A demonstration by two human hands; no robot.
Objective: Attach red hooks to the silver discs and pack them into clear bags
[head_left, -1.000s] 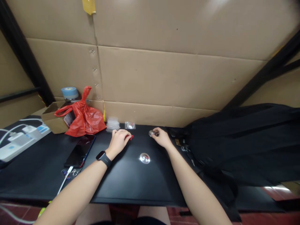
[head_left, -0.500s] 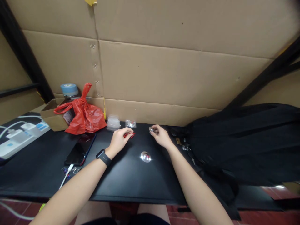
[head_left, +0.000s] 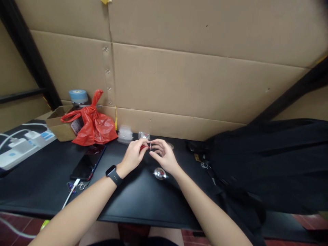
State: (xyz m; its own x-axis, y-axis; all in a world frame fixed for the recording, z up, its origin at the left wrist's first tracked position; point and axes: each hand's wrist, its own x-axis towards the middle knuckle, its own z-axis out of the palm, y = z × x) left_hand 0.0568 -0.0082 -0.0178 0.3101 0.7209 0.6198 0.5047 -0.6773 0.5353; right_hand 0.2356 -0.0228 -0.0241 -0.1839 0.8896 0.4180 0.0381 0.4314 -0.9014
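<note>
My left hand (head_left: 134,152), with a dark watch on its wrist, is closed on a small red piece (head_left: 143,147), largely covered by the fingers. My right hand (head_left: 164,156) meets it from the right, fingers curved, at a thin edge-on piece (head_left: 150,146) between the fingertips; its kind cannot be made out. Just below the right hand a shiny round metal disc (head_left: 160,174) lies flat on the black table. Another round piece (head_left: 170,146) shows partly behind the right fingers. Behind the hands lies a clear packet (head_left: 144,136) with a round shiny item in it.
Left of the hands are a stack of clear plastic sleeves (head_left: 125,134), a knotted red bag (head_left: 93,126), a cardboard box (head_left: 60,124), a charging phone (head_left: 88,162) and a power strip (head_left: 27,147). A black bag (head_left: 269,164) fills the right side. Cardboard walls the back.
My right hand has moved left to meet the left hand. A round piece that was in its fingers now appears behind them on the table. The view has shifted slightly.
</note>
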